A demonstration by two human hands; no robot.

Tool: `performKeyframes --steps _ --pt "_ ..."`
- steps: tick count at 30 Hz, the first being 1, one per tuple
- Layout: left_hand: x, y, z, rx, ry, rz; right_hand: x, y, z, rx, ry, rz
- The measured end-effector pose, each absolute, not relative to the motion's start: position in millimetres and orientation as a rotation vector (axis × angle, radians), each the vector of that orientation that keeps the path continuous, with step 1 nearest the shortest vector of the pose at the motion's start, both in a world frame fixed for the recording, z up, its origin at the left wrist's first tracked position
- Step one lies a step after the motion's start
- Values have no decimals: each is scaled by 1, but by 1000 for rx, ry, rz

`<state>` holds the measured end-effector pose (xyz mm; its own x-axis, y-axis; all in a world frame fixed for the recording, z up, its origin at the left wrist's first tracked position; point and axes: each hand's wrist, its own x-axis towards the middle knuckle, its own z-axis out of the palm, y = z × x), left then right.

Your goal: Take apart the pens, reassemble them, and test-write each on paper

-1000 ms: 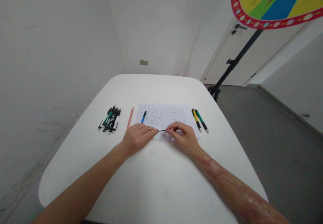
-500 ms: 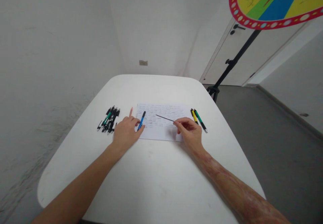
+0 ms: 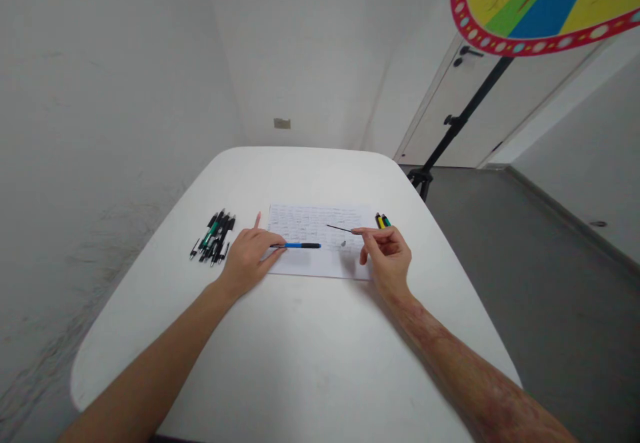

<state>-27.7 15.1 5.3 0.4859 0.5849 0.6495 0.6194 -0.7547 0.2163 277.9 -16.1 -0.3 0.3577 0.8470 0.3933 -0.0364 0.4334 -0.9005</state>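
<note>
My left hand [image 3: 250, 256] rests at the left edge of a printed sheet of paper [image 3: 300, 266]. Pinched between its thumb and fingers is a blue pen barrel [image 3: 299, 246] with a black grip, lying level and pointing right. My right hand [image 3: 387, 256] hovers over the sheet's right side, fingertips closed on a thin dark ink refill [image 3: 340, 228] that points left. A small grey spot [image 3: 343, 244], too small to identify, shows on the paper below the refill. Just behind my right hand lie a yellow pen [image 3: 379, 221] and a green pen [image 3: 385, 220], partly hidden.
A pile of black and green pens [image 3: 215, 236] lies left of my left hand on the white table [image 3: 300, 336]. Walls stand behind and to the left. A colourful prize wheel [image 3: 540, 10] on a black stand [image 3: 463, 120] is beyond the table's right side, before a door.
The blue barrel has turned from steeply upright to level, pointing right. My right hand has moved slightly right with the refill, now covering more of the yellow and green pens.
</note>
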Motion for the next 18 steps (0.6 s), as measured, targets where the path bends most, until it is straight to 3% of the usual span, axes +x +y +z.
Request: performKeyframes --steps 6,18 --pt "-29 16 4 -2598 -1063 -1312 282 -19 0 -928 -1085 745" --pt "-30 17 2 -2552 -1113 -1321 284 -18 -4 -932 -1106 744"
